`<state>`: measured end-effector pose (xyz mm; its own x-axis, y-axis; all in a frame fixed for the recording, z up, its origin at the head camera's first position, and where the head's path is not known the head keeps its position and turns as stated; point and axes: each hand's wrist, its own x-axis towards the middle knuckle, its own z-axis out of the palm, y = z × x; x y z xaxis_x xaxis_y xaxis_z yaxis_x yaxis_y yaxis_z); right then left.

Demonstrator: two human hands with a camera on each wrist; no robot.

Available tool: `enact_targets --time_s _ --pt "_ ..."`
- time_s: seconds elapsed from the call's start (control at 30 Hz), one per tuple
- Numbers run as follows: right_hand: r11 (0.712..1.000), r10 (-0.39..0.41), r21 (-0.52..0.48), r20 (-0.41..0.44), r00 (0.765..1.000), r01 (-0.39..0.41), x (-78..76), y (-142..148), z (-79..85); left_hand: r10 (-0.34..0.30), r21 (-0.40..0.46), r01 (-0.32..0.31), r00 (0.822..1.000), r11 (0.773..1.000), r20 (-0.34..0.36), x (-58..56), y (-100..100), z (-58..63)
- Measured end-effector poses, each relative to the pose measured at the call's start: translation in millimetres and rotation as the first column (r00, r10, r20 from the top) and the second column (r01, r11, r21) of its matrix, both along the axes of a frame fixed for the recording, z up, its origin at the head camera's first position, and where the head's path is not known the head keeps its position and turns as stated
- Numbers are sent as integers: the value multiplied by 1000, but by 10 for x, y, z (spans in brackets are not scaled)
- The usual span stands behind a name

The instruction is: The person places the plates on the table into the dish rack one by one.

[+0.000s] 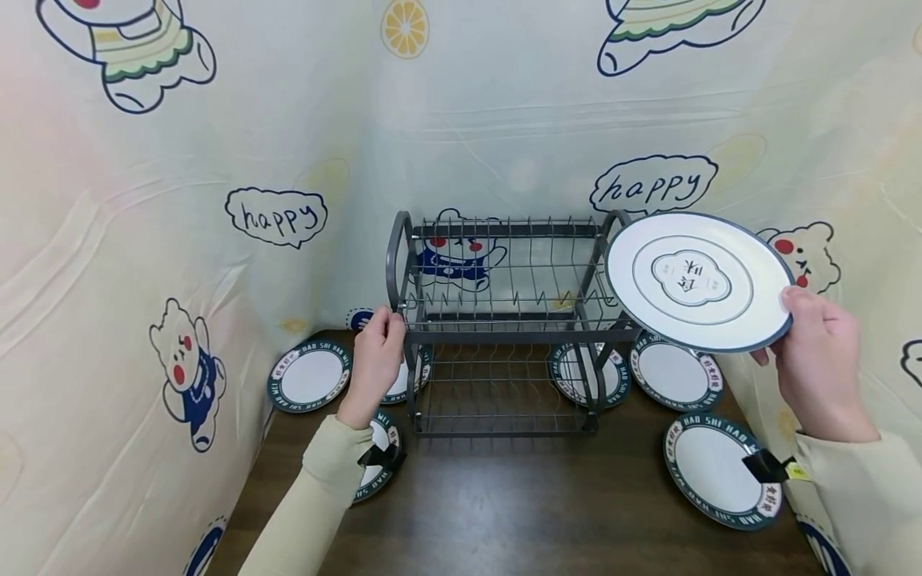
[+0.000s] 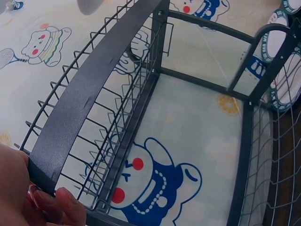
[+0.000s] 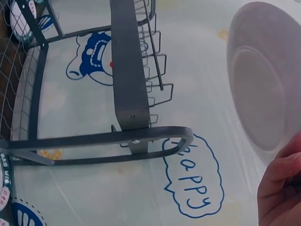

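My left hand (image 1: pixel 376 356) grips the front left corner of a dark grey two-tier dish rack (image 1: pixel 504 338); in the left wrist view, thumb and fingers (image 2: pixel 70 207) curl at the end of its flat front bar (image 2: pixel 80 108). Off the rack's right side, my right hand (image 1: pixel 821 360) pinches a white plate (image 1: pixel 634 272) by its right edge, holding it raised and tilted. A stamped emblem and rings show on the face toward the head camera. The right wrist view has this plate (image 3: pixel 258 94) apart from the rack (image 3: pixel 131 70). Both tiers hold no plates.
Green-rimmed plates lie on the brown table (image 1: pixel 490 504): one at the far left (image 1: pixel 310 376), one at the front right (image 1: pixel 720 472), another at the back right (image 1: pixel 675 372), others partly behind the rack or left arm. A patterned cloth (image 1: pixel 468 136) hangs behind and at both sides.
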<state>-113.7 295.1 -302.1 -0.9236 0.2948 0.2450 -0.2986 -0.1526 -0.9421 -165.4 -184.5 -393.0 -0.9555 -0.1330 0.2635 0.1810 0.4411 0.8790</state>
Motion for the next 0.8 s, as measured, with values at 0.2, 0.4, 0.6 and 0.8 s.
enact_targets --time_s 0.2,0.4,0.6,0.8 --pt "1000 -17 -25 -31 999 16 -134 -9 56 -5 10 5 1000 1000 -7 -8 0 -8" --pt "1000 -13 -22 -11 1000 13 -233 -11 94 -10 18 10 1000 1000 -1 3 -10 -5" --pt "999 -45 17 -32 998 46 -346 -27 125 -10 25 9 1000 1000 13 13 -6 4" --pt "995 -60 72 -35 998 62 -443 -43 137 -11 27 10 1000 1000 12 9 -4 4"
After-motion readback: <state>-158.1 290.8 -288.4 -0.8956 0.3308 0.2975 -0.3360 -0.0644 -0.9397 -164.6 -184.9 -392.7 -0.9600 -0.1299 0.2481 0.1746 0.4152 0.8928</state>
